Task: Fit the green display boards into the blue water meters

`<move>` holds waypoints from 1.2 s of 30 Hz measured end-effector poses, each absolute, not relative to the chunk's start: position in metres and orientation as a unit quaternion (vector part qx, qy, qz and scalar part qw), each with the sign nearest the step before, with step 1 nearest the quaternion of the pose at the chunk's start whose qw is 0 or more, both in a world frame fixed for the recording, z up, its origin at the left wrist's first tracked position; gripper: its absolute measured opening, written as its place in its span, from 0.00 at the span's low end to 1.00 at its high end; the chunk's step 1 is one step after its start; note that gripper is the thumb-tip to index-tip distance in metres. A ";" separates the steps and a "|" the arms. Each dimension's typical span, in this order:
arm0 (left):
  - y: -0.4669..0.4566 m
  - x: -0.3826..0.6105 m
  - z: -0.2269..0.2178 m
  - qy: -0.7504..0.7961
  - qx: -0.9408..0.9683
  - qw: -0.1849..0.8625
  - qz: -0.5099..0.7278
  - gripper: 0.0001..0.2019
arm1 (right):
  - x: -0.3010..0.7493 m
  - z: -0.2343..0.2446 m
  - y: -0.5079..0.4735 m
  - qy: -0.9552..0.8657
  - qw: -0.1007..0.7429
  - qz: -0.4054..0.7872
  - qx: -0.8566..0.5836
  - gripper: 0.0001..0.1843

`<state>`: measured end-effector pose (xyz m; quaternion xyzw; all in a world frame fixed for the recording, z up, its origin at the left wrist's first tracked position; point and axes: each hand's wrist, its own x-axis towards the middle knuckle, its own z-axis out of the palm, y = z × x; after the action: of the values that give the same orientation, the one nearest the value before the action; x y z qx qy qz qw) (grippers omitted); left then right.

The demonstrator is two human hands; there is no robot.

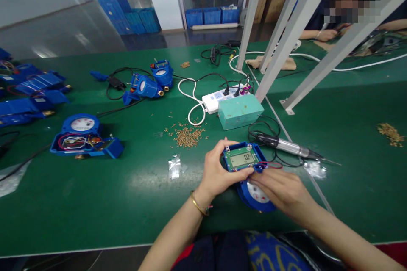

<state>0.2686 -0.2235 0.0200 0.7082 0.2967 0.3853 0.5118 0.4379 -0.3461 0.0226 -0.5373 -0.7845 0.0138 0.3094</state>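
A blue water meter [243, 197] lies near the front of the green table, its round dial toward me. Its electronics box holds a circuit board with a lit display [241, 159] and red wires [271, 164]. My left hand [218, 169] grips the box's left side, the thumb lying along its lower edge. Across the dial and the box's lower right corner reaches my right hand [286, 190], fingers together; whatever is at its fingertips is hidden. Just beyond, an electric screwdriver [289, 146] rests on the table with its bit pointing right.
Behind the meter stand a turquoise box [241, 111] and a white power strip [213, 100]. Loose screws [188, 135] form a pile, with another pile [390, 134] far right. An opened meter [83, 125] lies left. Grey posts [288, 34] rise at right; a co-worker's hand [327, 34] shows beyond.
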 end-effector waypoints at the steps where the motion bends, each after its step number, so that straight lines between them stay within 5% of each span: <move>1: -0.224 0.269 0.020 0.293 0.707 0.513 0.389 0.25 | 0.439 0.020 -0.342 -0.771 0.324 0.021 -0.548 0.11; 11: -0.225 0.270 0.009 0.218 0.702 0.526 0.427 0.28 | 0.455 0.012 -0.309 -0.700 0.425 0.077 -0.569 0.09; 25: -0.232 0.283 -0.001 0.179 0.751 0.469 0.429 0.30 | 0.461 -0.019 -0.296 -0.630 0.442 0.124 -0.626 0.06; 36: -0.231 0.278 -0.009 0.178 0.768 0.436 0.433 0.31 | 0.440 0.001 -0.302 -0.593 0.431 0.128 -0.668 0.05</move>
<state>0.2783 -0.2309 -0.0090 0.7682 0.1784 0.4332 0.4363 0.4399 -0.3017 0.0013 -0.6679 -0.5935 0.1275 0.4306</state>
